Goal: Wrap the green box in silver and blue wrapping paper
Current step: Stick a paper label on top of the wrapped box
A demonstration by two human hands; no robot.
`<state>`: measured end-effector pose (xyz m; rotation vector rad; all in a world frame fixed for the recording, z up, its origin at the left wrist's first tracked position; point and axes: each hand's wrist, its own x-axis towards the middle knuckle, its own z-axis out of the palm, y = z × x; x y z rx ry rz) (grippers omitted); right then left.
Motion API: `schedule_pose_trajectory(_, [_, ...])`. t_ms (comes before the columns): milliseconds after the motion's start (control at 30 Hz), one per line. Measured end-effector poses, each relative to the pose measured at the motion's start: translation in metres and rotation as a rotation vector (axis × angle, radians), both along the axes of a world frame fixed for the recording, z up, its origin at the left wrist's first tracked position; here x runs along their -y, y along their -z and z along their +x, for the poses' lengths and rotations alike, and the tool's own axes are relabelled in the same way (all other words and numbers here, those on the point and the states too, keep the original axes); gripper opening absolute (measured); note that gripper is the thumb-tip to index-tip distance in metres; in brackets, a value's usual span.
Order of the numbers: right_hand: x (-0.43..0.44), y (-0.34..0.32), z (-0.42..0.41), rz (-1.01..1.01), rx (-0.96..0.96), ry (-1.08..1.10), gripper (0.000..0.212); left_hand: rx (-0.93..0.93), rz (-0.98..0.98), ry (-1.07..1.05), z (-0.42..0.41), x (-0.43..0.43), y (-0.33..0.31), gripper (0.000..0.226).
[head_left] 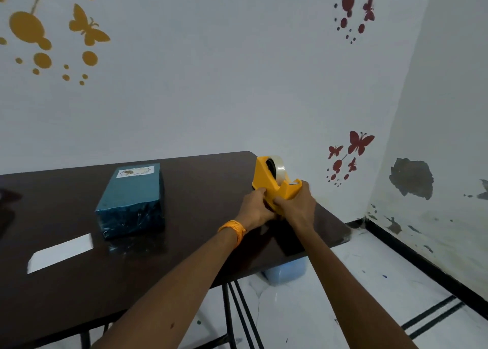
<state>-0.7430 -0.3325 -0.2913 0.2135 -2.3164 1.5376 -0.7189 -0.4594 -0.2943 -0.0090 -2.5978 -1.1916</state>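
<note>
A box point(132, 199) wrapped in shiny blue-green paper lies on the dark brown table point(198, 184), a white label on its far top face. A yellow tape dispenser point(273, 180) with a clear tape roll stands near the table's right edge. My left hand point(254, 210), with an orange band on its wrist, grips the dispenser's near left side. My right hand point(297, 203) grips its near right end by the cutter. Both hands are well to the right of the box.
A white strip of paper point(62, 251) lies on the table in front of the box at the left. A pale blue container point(286, 272) sits on the floor under the table's right edge. White walls with butterfly stickers close the corner.
</note>
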Motion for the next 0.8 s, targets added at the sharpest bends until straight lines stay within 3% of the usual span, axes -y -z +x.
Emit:
schedule_pose_trajectory(133, [0.031,-0.008,0.026,0.175,-0.272,0.22,0.085,-0.168,-0.146,-0.063,0.039,0.032,-0.027,0.043])
schedule_pose_trajectory(233, [0.069,-0.034,0.058,0.229,-0.59,0.113,0.073,-0.421,-0.378,-0.276,0.084,0.069,-0.055,0.045])
schedule_pose_trajectory(333, [0.115,-0.051,0.084,0.235,-0.663,-0.175,0.067,-0.526,-0.442,-0.393,0.128,0.115,-0.076,0.041])
schedule_pose_trajectory(467, [0.164,-0.049,0.107,0.353,-0.475,-0.548,0.082,-0.31,-0.418,-0.417,0.169,0.181,-0.082,0.064])
schedule_pose_trajectory(633, [0.218,-0.024,0.102,0.648,-0.391,-0.732,0.108,0.141,-0.413,-0.272,0.177,0.251,-0.059,0.107])
schedule_pose_trajectory(800, [0.261,-0.015,0.067,0.668,-0.358,-0.785,0.106,0.215,-0.463,-0.287,0.136,0.292,-0.052,0.098])
